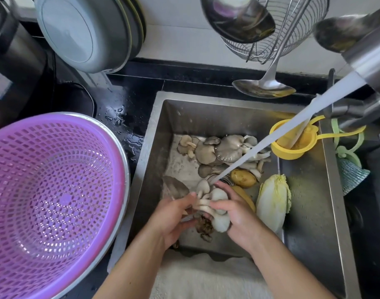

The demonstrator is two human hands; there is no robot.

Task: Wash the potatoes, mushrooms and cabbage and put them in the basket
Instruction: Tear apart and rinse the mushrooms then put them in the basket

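Both hands over sink [303,244] near front wall. Left hand [174,214] and right hand [238,214] together grip oyster mushroom cluster [215,201] under tap stream [271,141]. More mushrooms [219,149] lie at sink's back. One potato [243,178] just beside stream's foot, second potato [245,196] partly hidden behind right hand. Napa cabbage [273,201] lies toward sink's right side. Purple basket [50,190] sits on bench, left of sink.

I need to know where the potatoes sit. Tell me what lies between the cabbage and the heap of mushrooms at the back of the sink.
In the head view, a potato lies between the cabbage and the heap of mushrooms, with the water stream crossing above.
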